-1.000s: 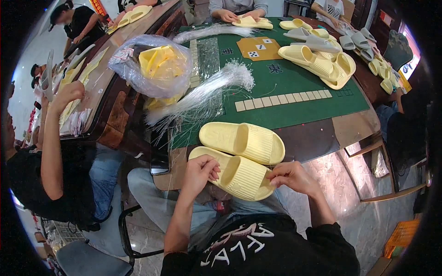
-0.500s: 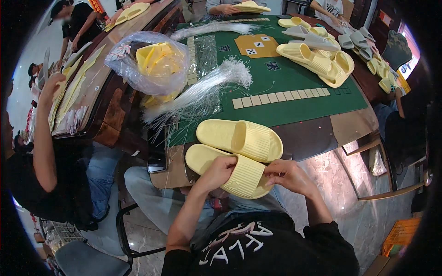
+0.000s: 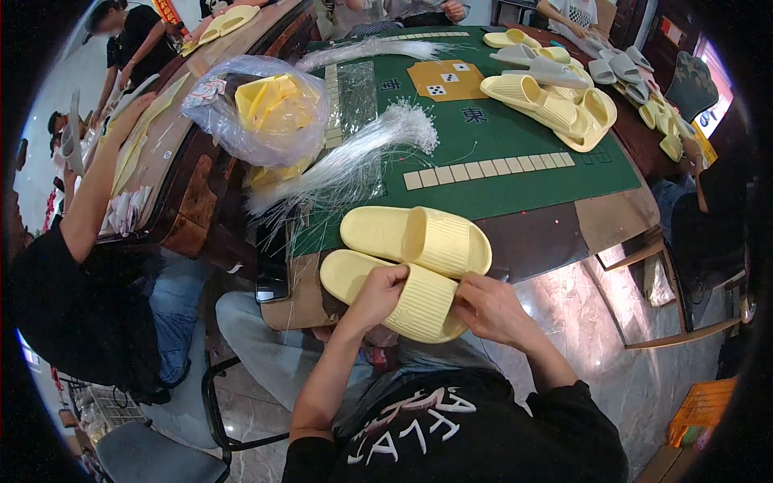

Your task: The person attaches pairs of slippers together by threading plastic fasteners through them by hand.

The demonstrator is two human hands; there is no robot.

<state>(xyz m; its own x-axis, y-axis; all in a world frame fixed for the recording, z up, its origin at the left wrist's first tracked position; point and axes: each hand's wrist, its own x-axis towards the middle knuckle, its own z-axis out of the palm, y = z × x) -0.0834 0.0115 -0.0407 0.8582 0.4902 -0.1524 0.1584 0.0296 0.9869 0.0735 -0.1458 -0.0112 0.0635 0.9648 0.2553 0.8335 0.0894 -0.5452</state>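
Two pale yellow slippers lie side by side at the near edge of the table: the far slipper [image 3: 378, 228] rests on the tabletop, and the near slipper [image 3: 344, 272] juts out over my lap. My left hand [image 3: 378, 295] grips the near slipper at the heel-side edge of its ribbed strap, thumb on top, the other fingers partly hidden inside. At the toe-side edge of that strap, my right hand [image 3: 489, 307] has its fingers pinched together; whatever lies between them is too small or hidden to make out.
Beyond the slippers, a bundle of clear plastic ties [image 3: 366, 149] lies beside a plastic bag [image 3: 299, 145] of yellow pieces. More yellow and grey slippers [image 3: 555, 105] are piled at the far right. A phone [image 3: 272, 278] sits by the left table edge. People work around me.
My right hand has shifted left and slightly up, closer against the strap's toe edge. The slipper held across the table has left view. A neighbour's arm at left reaches farther away.
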